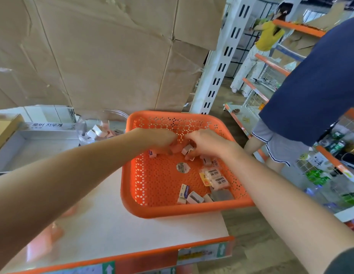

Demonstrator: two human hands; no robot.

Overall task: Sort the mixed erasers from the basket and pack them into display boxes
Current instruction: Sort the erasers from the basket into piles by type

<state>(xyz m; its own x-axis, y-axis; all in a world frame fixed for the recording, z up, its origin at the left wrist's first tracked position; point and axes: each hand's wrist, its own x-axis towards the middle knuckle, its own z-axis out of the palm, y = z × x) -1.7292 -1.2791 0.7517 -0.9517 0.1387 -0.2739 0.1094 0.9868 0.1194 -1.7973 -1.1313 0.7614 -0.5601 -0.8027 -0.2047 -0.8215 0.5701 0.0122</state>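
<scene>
Both hands reach into the far half of the orange basket [172,212], which sits on the right part of a white table [112,224]. The left hand [162,140] is palm down with its fingers curled over a small pinkish piece on the basket floor. Whether it actually grips that piece cannot be told, since the fingertips hide it. Just beside it, nearly knuckle to knuckle, the right hand [208,144] is narrowed to a pinch, thumb and fingers closed on a white-sleeved eraser [188,149] lifted slightly off the mesh. One stray eraser [152,153] lies just beneath the left wrist. The remaining loose erasers [217,179] are gathered in the basket's near right corner, under the right forearm and well apart from both hands. A round barcode sticker [182,167] sits mid-floor between the two groups. Left of the basket stands a clear tub [83,125] holding white and pink erasers, and beyond it lies a shallow grey display box [23,153]. Cardboard sheets [93,56] rise behind the table — a person in a navy top [320,86] stands at the right.
</scene>
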